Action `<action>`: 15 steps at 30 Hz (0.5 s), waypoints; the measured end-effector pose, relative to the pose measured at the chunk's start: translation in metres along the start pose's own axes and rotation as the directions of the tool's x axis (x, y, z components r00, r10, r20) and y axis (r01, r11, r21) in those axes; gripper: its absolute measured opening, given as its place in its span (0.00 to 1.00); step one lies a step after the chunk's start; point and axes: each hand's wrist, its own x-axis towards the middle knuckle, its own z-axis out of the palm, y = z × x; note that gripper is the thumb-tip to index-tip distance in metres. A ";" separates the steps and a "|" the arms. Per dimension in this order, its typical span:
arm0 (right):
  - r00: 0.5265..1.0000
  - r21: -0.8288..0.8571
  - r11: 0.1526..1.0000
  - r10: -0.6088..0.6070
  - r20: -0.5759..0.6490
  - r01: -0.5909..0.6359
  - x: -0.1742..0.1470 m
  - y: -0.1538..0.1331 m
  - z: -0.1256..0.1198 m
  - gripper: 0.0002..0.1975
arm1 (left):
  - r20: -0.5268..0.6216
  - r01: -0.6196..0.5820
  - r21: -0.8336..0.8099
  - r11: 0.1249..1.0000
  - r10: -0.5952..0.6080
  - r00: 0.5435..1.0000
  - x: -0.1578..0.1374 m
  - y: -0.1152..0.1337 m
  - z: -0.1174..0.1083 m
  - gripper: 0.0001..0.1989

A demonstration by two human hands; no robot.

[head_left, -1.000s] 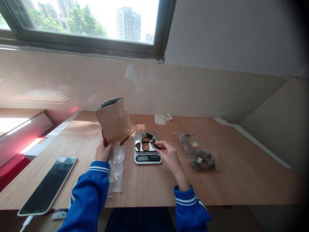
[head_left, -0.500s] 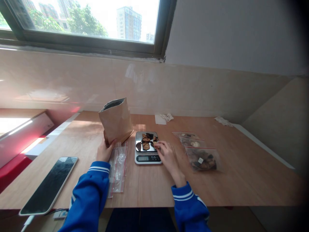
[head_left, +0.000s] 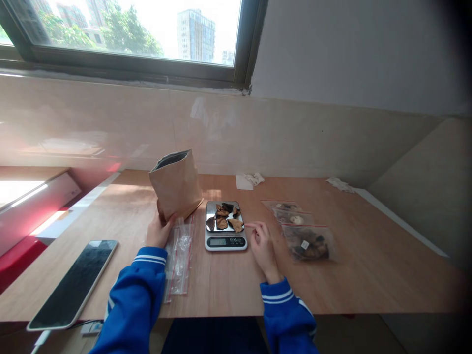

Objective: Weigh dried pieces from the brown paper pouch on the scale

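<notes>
My left hand [head_left: 158, 231] grips the lower left side of a brown paper pouch [head_left: 175, 186], which leans to the left with its dark-lined mouth open at the top. Right of it stands a white digital kitchen scale [head_left: 226, 244]. Several dried brown slices [head_left: 221, 223] with dark edges lie on its mirror-like plate. Just right of the plate is my right hand [head_left: 262, 246], empty, its index finger stretched toward the slice [head_left: 236, 225] at the plate's right edge and the other fingers curled loosely. Whether that fingertip touches the slice I cannot tell.
Flat clear zip bags [head_left: 180, 265] lie beside my left wrist. To the right, filled zip bags [head_left: 310, 246] overlap, the nearest holding dark pieces. A phone [head_left: 75, 282] rests at the left table edge with a cable. Crumpled tissue [head_left: 254, 179] lies near the wall.
My right hand has let go of a slice on the plate's right side and drawn back slightly to the right. The left hand and pouch stay in place.
</notes>
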 end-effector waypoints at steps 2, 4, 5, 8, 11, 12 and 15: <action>1.000 0.007 1.000 0.009 0.001 -0.009 0.000 0.000 0.000 0.17 | 0.002 0.001 0.006 1.000 -0.001 1.000 0.000 0.001 0.000 0.36; 1.000 0.016 1.000 0.022 0.004 -0.022 -0.001 0.000 0.000 0.16 | 0.003 0.004 0.014 1.000 -0.004 1.000 -0.001 0.002 -0.001 0.36; 1.000 0.021 0.999 0.028 0.008 -0.028 -0.002 0.000 0.000 0.16 | 0.003 0.006 0.017 1.000 -0.006 1.000 -0.001 0.003 -0.001 0.36; 0.999 0.035 0.999 0.037 0.019 -0.038 -0.003 0.001 0.000 0.16 | 0.003 0.005 0.023 1.000 -0.005 1.000 -0.001 0.005 -0.002 0.36; 0.999 0.039 0.998 0.042 0.019 -0.043 -0.004 0.002 0.000 0.16 | 0.009 0.011 0.034 0.999 -0.011 1.000 -0.002 0.007 -0.003 0.35; 0.999 0.038 0.998 0.043 0.018 -0.044 -0.004 0.002 0.000 0.16 | 0.011 0.013 0.036 0.999 -0.013 1.000 -0.002 0.007 -0.004 0.35; 0.999 0.033 0.999 0.038 0.016 -0.039 -0.004 0.002 0.001 0.16 | 0.007 0.005 0.038 0.999 -0.005 1.000 -0.003 0.009 -0.004 0.34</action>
